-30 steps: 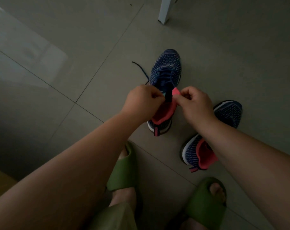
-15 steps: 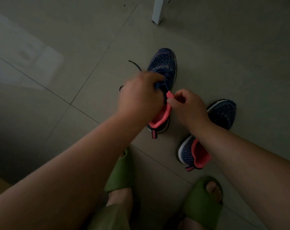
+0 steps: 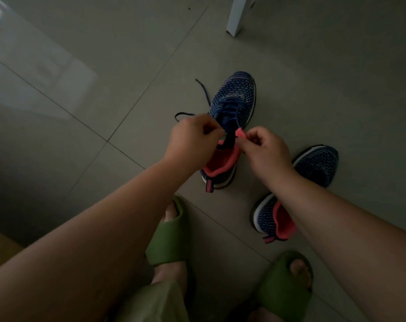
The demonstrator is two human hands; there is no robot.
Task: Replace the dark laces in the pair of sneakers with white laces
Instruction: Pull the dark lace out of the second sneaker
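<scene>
1. Navy knit with a coral lining, the left sneaker (image 3: 234, 98) is standing on the grey tiled floor (image 3: 127, 66), toe pointing away from the person.
2. The left hand (image 3: 192, 138) is hovering over that shoe's collar, its fingers curling round the dark lace (image 3: 203, 92), which is trailing out onto the tiles to the left of the shoe.
3. The right hand (image 3: 264, 149) is pinching the coral tongue (image 3: 240, 132) between thumb and fingertips, the other fingers curling in.
4. The second sneaker (image 3: 313, 166) is lying nearer and to the right, partly hidden behind the right forearm.
5. Two green slides (image 3: 169, 238) are showing on the person's feet at the bottom edge.
6. A white furniture leg (image 3: 238, 15) is standing at the top, well apart from the shoes.
</scene>
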